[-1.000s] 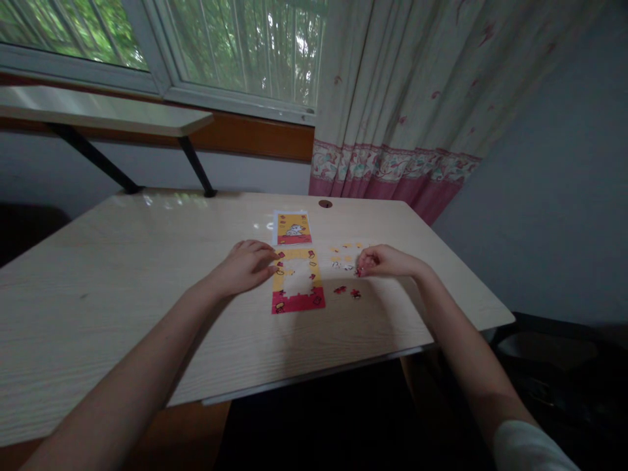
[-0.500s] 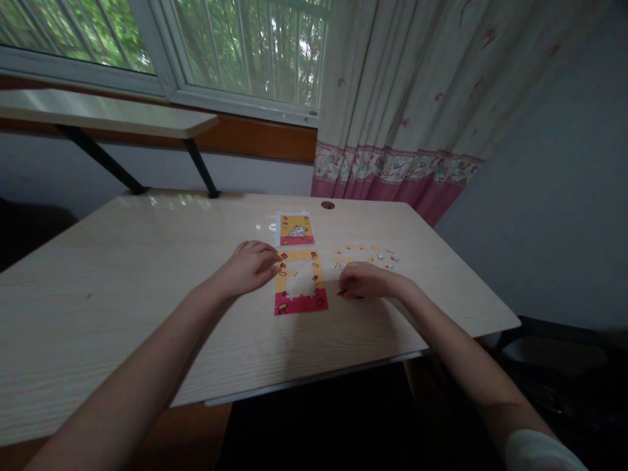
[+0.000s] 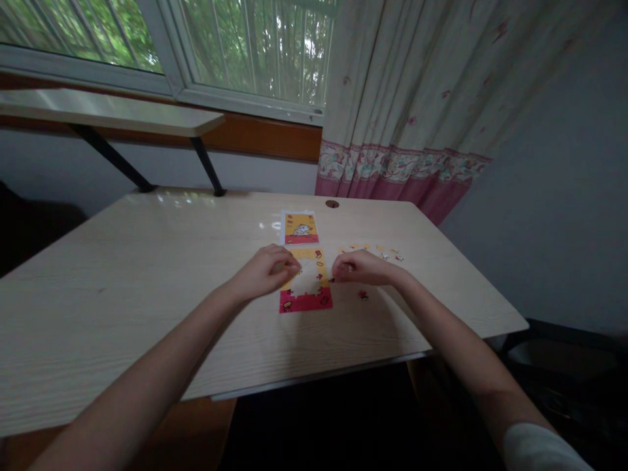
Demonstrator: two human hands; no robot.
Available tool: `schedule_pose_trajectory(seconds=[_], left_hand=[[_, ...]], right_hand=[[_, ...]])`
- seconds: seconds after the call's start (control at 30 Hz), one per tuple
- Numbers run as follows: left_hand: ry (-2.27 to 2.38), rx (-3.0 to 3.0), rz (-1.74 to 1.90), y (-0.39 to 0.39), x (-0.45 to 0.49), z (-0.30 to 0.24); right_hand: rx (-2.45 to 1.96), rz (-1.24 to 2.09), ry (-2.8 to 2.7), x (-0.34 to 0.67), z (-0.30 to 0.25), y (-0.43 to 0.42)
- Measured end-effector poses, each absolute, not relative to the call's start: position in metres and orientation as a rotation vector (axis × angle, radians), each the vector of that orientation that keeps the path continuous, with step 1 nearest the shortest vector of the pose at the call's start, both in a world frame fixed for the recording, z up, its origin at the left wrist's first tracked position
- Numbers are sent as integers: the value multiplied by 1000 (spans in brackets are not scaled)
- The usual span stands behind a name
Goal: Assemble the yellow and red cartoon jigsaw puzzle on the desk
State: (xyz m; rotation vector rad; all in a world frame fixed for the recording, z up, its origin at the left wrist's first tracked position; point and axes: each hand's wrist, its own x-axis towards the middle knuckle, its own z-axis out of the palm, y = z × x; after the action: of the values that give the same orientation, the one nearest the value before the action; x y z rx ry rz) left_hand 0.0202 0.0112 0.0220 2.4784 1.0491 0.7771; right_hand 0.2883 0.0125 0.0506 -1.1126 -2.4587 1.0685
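Note:
A partly assembled jigsaw puzzle point(image 3: 307, 302), yellow above and red below, lies flat with a pale open middle. Over its left side is my left hand point(image 3: 269, 269), thumb and fingertips pinched together; whatever is between them is too small to make out. My right hand point(image 3: 362, 267) is just off the puzzle's right edge, its fingers closed on a small dark red puzzle piece point(image 3: 332, 280). Several loose yellow and white pieces point(image 3: 392, 254) lie behind my right hand, partly hidden by it. Nearer me sits a loose red piece point(image 3: 363, 296).
Behind the puzzle lies a picture sheet point(image 3: 301, 227) with a white cartoon animal on yellow and red. A cable hole point(image 3: 332, 204) is near the back edge of the wooden desk point(image 3: 171, 294). A raised shelf point(image 3: 122, 118) stands at the back left, and a curtain point(image 3: 402, 131) hangs behind.
My left hand has moved right over the puzzle, its fingers pinching. My right hand has lifted left and away from the loose red pieces, carrying a piece toward the puzzle's edge. The view has shifted slightly.

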Motion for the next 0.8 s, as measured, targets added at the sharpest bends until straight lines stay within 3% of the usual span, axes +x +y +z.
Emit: schedule_pose_trajectory(seconds=[0.17, 0.43, 0.8], left_hand=[[1010, 2257, 818, 1, 36, 23], [982, 2032, 934, 0, 41, 19], [1035, 1625, 1113, 9, 40, 15]], right_hand=[[-1001, 1297, -2015, 264, 35, 20], [-974, 1198, -1903, 246, 15, 17], [-960, 206, -2064, 250, 14, 10]])
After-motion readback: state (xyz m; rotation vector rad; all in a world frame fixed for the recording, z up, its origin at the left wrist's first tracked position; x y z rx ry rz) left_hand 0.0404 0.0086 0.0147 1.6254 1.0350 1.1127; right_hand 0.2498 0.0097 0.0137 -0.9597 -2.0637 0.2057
